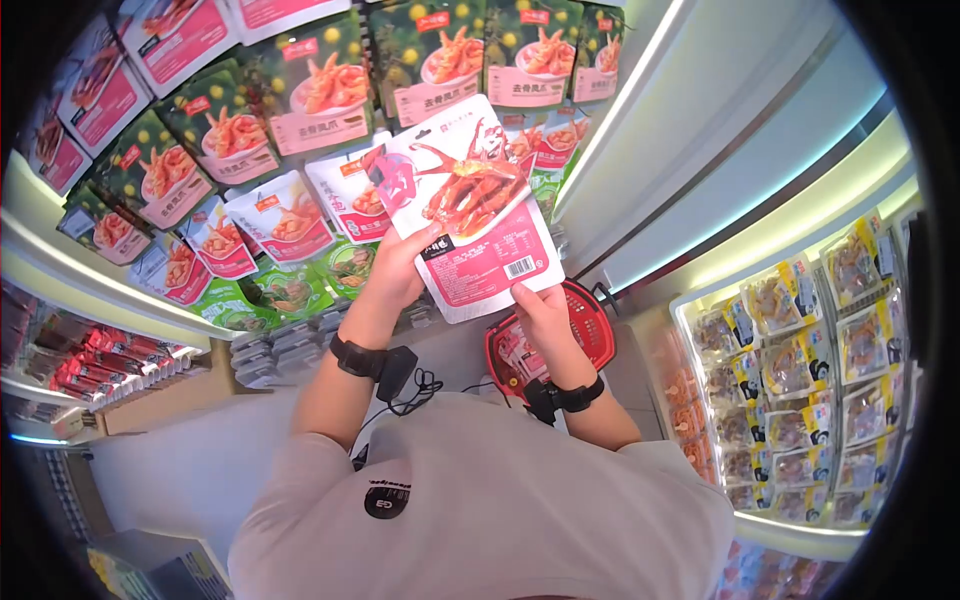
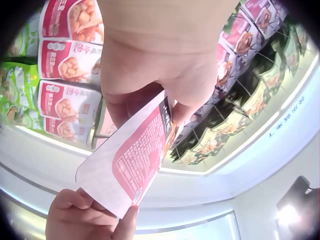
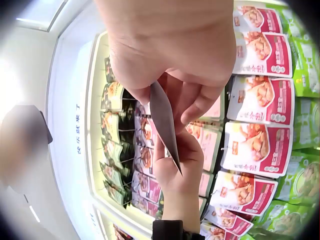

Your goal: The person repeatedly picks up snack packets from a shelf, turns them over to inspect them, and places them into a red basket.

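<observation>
In the head view, my left hand (image 1: 405,268) grips the left side of a white snack pouch (image 1: 470,185) with a picture of reddish-brown meat on its front. It overlaps a pink-and-white pouch panel (image 1: 490,268) bearing printed text and a barcode. My right hand (image 1: 545,315) pinches the lower right corner of that panel. In the left wrist view the text panel (image 2: 140,155) slants between both hands. The right wrist view catches the pouch (image 3: 165,120) nearly edge-on, with the right thumb and fingers on either side of it.
Hanging pouches (image 1: 320,90) fill the rack ahead, with green packs (image 1: 290,290) lower down. Below my right hand stands a red basket (image 1: 600,335) with packets inside. A lit shelf of clear packs (image 1: 790,370) is at the right; red packets (image 1: 100,365) sit at the left.
</observation>
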A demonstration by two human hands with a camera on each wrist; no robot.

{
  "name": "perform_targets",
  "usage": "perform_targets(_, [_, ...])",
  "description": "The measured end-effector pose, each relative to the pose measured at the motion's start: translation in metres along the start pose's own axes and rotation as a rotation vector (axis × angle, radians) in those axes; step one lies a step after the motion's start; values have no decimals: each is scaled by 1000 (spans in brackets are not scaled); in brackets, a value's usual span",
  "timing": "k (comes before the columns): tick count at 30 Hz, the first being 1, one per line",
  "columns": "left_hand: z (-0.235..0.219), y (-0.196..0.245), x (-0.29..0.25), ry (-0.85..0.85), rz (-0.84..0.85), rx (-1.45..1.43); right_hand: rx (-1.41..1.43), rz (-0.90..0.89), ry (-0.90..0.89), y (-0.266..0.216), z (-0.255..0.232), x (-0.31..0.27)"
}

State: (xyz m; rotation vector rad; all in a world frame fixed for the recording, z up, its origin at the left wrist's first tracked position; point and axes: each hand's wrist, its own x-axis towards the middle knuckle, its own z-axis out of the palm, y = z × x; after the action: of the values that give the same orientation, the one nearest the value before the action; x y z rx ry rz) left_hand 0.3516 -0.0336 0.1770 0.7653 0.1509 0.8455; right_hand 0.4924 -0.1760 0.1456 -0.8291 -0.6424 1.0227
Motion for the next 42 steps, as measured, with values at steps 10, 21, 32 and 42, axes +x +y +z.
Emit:
perform_targets(10, [-31, 138, -78, 11, 264, 29, -61, 26, -306, 65, 139, 3])
perform_targets(21, [-54, 184, -115, 111, 277, 327, 251, 17, -233, 70, 226, -4])
perform_targets(32, [-59, 188, -133, 141, 257, 352, 175, 15, -215, 72, 231, -9])
perform_targets(42, [-14, 144, -94, 347, 132, 481, -294, -467, -95, 33, 182, 16])
